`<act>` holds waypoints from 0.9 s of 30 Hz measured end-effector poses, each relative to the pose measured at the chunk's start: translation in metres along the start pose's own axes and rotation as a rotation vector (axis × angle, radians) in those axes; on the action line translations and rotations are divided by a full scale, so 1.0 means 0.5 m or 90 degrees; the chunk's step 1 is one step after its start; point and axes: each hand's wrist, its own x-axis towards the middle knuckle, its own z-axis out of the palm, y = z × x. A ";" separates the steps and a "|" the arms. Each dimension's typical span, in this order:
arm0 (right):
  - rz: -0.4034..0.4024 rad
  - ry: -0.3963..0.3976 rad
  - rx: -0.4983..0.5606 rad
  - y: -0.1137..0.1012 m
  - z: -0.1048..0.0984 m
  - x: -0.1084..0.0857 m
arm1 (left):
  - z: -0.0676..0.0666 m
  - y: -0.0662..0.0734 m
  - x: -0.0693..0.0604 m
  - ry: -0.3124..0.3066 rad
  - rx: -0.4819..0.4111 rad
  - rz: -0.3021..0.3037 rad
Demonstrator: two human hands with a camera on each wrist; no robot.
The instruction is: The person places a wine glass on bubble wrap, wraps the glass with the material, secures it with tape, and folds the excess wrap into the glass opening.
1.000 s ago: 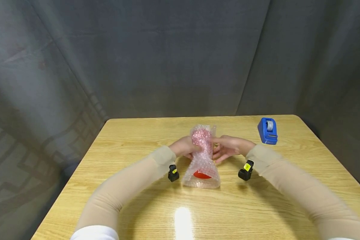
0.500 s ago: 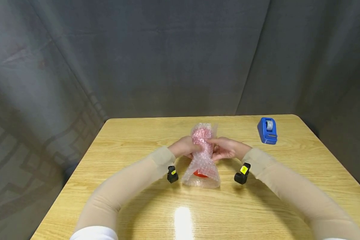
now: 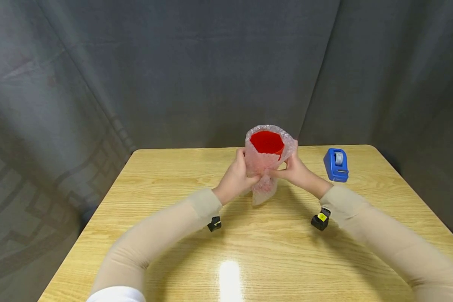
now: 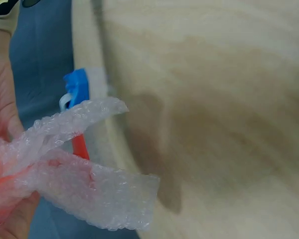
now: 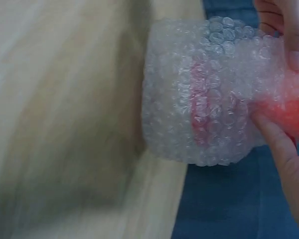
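A red goblet-like cup (image 3: 267,142), its mouth upward and tilted toward me, is wrapped in bubble wrap (image 3: 263,164) and held above the table. My left hand (image 3: 238,178) grips the wrapped cup from the left, thumb across its front. From the right, my right hand (image 3: 299,171) holds it with the thumb pressing the narrow middle. Below the hands the wrap's loose end (image 4: 114,199) hangs in the left wrist view. Through the bubble wrap (image 5: 224,94) in the right wrist view shows a faint red band. The fingers behind the cup are mostly hidden.
A blue tape dispenser (image 3: 337,165) with a roll of tape stands at the table's back right. The wooden table (image 3: 181,260) reaches back to a grey curtain (image 3: 226,75). A bright reflection lies near its front.
The wrapped cup has been raised from lying on the table and turned, so its red mouth now faces up. Both hands rose with it, keeping their grip on the wrap.
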 end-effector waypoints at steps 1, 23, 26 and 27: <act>-0.013 -0.004 -0.006 0.004 0.002 -0.006 | 0.004 -0.001 -0.004 -0.005 -0.007 0.001; 0.092 -0.049 0.025 0.050 0.029 -0.045 | 0.039 -0.048 -0.030 -0.070 -0.049 -0.058; 0.093 -0.052 0.021 0.046 0.029 -0.047 | 0.039 -0.049 -0.031 -0.069 -0.051 -0.056; 0.096 -0.055 0.020 0.045 0.028 -0.048 | 0.039 -0.049 -0.031 -0.070 -0.051 -0.055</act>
